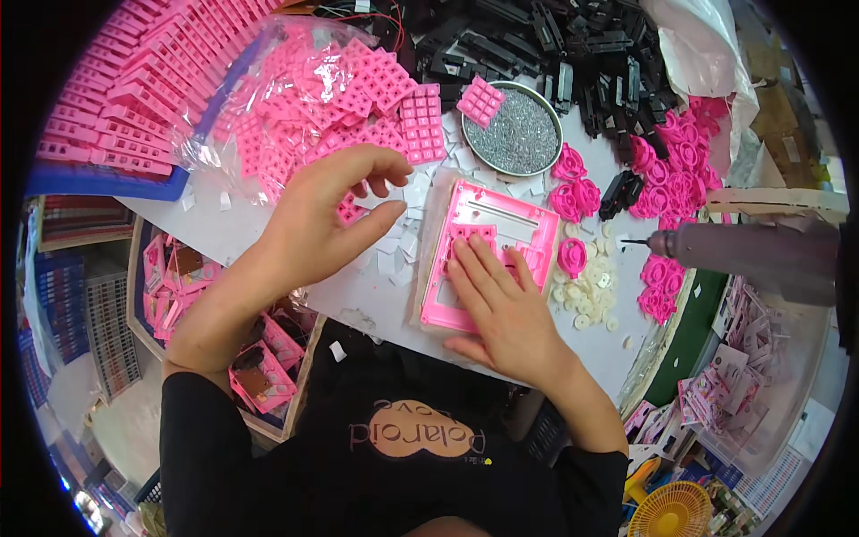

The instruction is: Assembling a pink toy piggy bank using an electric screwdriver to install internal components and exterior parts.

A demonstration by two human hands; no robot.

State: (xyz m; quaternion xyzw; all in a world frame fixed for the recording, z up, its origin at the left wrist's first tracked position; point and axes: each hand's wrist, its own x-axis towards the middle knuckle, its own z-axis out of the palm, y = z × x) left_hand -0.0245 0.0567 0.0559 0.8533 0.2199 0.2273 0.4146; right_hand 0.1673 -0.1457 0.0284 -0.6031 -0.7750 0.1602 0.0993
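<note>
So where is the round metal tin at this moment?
In the head view the tin sits at upper centre of the table, just above the pink frame under the right hand, with black parts behind it.

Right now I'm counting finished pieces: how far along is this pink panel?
Done: the pink panel lies flat on the table, one keypad grid seemingly seated under the right hand. In hand: the left hand pinches a pink keypad piece. Left: the electric screwdriver hangs untouched, and the screw dish is full.
</note>
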